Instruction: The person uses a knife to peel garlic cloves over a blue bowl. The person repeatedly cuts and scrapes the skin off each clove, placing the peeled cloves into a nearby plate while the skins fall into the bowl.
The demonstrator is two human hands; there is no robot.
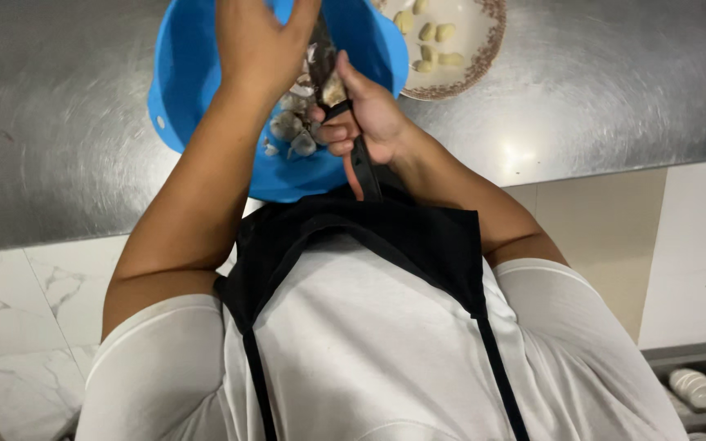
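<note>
A blue plastic bowl (180,73) stands on the steel counter, holding several unpeeled garlic cloves and loose skins (292,126). My left hand (259,41) is over the bowl, fingers bent around something I cannot make out. My right hand (365,118) grips the black handle of a knife (361,163); the blade runs up toward the left hand and is mostly hidden. A white plate with a brown patterned rim (484,49) sits just right of the bowl with several peeled cloves (431,41) on it.
The brushed steel counter (598,90) stretches to both sides, its front edge near my body. Below are pale marble-look floor tiles (18,327). A grey rack with white dishes (696,384) shows at the lower right. I wear a black apron over a white shirt.
</note>
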